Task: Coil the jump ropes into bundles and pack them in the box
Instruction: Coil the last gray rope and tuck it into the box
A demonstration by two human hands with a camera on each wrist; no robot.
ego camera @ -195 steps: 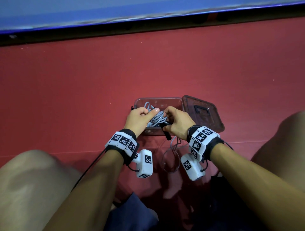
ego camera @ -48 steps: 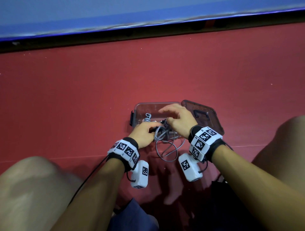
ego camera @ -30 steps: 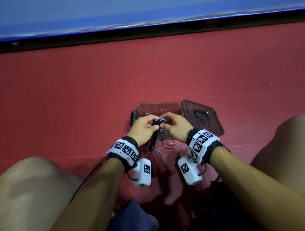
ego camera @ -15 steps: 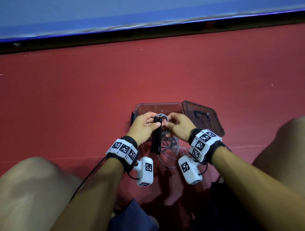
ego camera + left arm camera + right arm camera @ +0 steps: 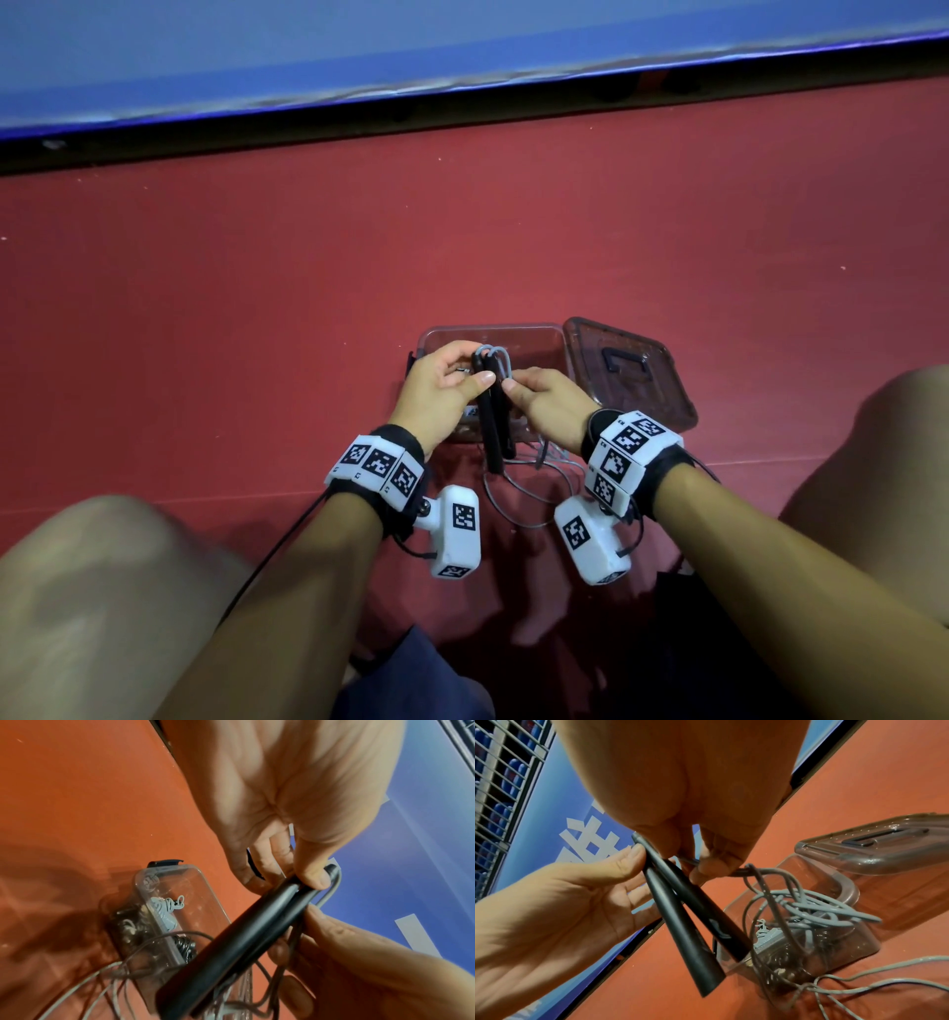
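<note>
Centre frame: left hand [image 5: 436, 395] pinches the two black handles [image 5: 494, 411] side by side, above the clear box [image 5: 544, 336]. Right hand [image 5: 549, 406] pinches the grey rope [image 5: 805, 902] beside them; loose loops trail onto the floor [image 5: 462, 231].

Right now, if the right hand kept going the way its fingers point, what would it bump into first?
Probably the two black handles that the left hand holds: the right hand points across at them, fingertips nearly touching; depth is unclear.
</note>
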